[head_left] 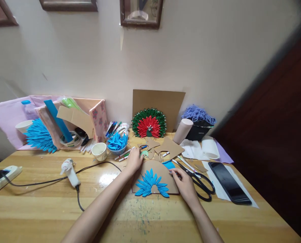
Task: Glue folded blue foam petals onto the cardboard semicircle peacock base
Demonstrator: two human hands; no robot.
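Note:
A half-round cardboard piece [157, 167] lies on the wooden table [39, 206], with several blue paper petals [150, 184] fanned along its lower part. My left hand [133, 161] rests at its upper left edge, fingers curled on a small green paper piece [144, 153]. My right hand [185, 185] presses on the cardboard's right edge, pinching something thin that is too small to name. Black-handled scissors [202, 185] lie just right of that hand.
A glue gun [69, 171] with a black cord runs to a power strip [0, 179] at left. A cup [99, 151], a bowl of blue petals [117, 142], markers, a finished red-green fan [149, 123], a phone [228, 182], yarn and cardboard scraps crowd the back.

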